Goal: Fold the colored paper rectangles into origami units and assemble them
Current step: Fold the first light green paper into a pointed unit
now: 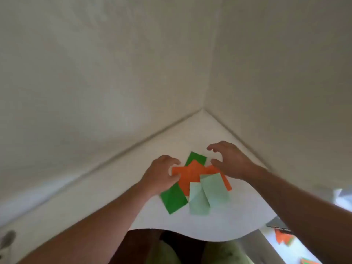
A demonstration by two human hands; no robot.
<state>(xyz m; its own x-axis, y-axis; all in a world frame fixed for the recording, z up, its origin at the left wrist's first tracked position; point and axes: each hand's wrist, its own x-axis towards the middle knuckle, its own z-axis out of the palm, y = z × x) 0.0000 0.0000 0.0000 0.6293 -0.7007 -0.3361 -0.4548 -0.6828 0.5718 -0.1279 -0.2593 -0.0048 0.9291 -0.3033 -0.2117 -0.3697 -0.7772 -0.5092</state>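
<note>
Paper pile: a loose fan of coloured rectangles lies flat on the white worktop (238, 221), in the corner where two pale walls meet.
Orange paper (188, 174): the landmark, in the middle of the pile; more orange shows at its right, running down to a corner past the pale sheets.
Dark green paper (174, 200): below and to the left of the orange paper, partly tucked under it.
Second dark green piece (196, 158): sticks out from behind the orange paper's far edge, toward the wall corner.
Pale green papers (207, 195): two overlapping sheets lying over the orange paper's lower right part, their near ends on the bare worktop.
Left hand (162, 174): at the left edge of the orange paper, fingers curled; the thumb and fingertips pinch the orange paper's left corner.
Right hand (230, 159): above the right side of the orange paper, fingers spread and loosely bent, grasping nothing; whether the thumb touches the paper cannot be told through the blur.
Worktop edge: curves in front of the pile, nearer the person than the orange paper.
Folded paper (283, 238): orange with some green, lies well to the right of and below the orange paper, off the worktop, blurred.
Walls (95, 73): plain, off-white, rising behind the orange paper.
</note>
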